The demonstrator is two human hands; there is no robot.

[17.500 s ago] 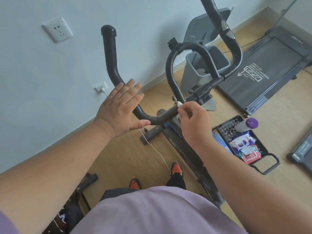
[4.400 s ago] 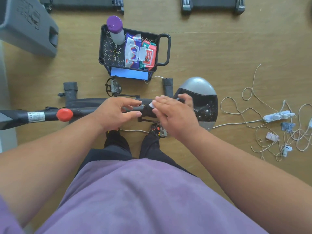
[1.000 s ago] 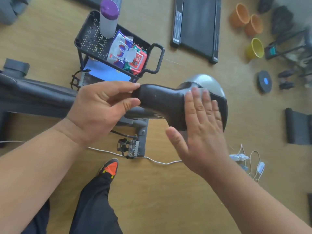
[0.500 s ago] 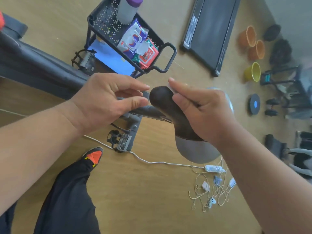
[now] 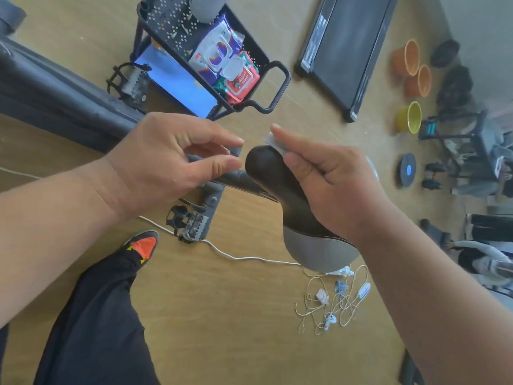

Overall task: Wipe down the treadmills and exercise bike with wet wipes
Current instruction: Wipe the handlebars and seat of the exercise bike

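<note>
Looking straight down at the exercise bike's saddle (image 5: 280, 187), black with a grey rear end, sitting roughly mid-frame. Everything else I'll place off that.

The right hand (image 5: 330, 187) comes in from the lower right, forearm angled up across the frame, and lies over the right side of the saddle. Its fingers are curled, and thumb and index pinch a small white wet wipe (image 5: 273, 141) right at the saddle's nose, with the wipe touching the top of the nose. Only a corner of the wipe pokes out past the fingertips; the rest is hidden by the hand.

The left hand (image 5: 169, 162) reaches in from the left edge and hovers just left of the nose. Its fingers are loosely curled with thumb and index nearly meeting in a pinch shape. Can't tell if it's actually touching the dark bar under the saddle or just held above it.

Beyond the saddle, up-frame, is a black cart (image 5: 273, 87) with wet wipe packs (image 5: 227, 65) lying in its tray. Up and to the right of the saddle lies a flat treadmill (image 5: 347, 48). The bike frame (image 5: 55, 98) runs off to the upper left, and one pedal (image 5: 190, 225) sits just below and left of the saddle. Tangled white cords (image 5: 333, 301) are on the floor below the saddle's rear.
</note>
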